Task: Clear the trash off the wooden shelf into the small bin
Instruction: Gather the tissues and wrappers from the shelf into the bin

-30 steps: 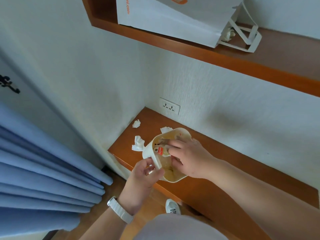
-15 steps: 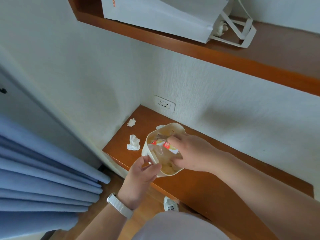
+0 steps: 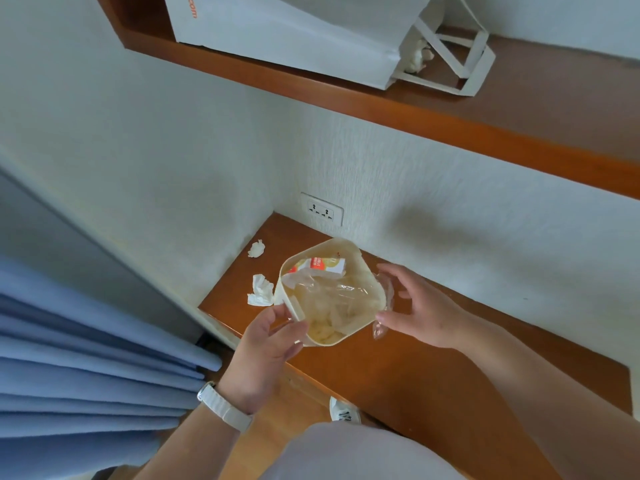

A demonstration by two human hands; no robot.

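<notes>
The left hand pinched the small bin by its near rim, probably to steady it over the wooden shelf. The right hand hung beside it with fingers spread, holding nothing. Crumpled tissues lay just left of the bin, uncollected.

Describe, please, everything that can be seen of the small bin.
The small bin is cream, with a rounded square mouth, and looks like smooth plastic. It is tilted, mouth toward the camera, above the lower wooden shelf; whether it rests there is unclear. Inside lie a red-and-yellow packet and clear plastic film, which spills over the right rim. The left hand grips its near rim. The right hand is open beside its right edge.
</notes>
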